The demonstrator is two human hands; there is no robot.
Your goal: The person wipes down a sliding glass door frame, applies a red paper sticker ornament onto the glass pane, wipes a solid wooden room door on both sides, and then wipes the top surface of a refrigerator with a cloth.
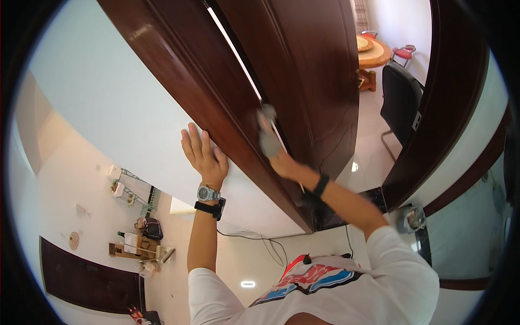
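White shirt (325, 292) down at 6 o'clock; left hand (203, 154), fingers spread, braces the door frame (216, 108). Right hand (271, 143) pinches a grey cloth (267, 130); I'd keep strokes following the frame edge.

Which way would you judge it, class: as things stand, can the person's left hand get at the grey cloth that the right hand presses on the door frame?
Probably yes. The left hand lies flat on the wall at the frame's edge, and the grey cloth under the right hand is just across the dark door frame, with nothing between them.
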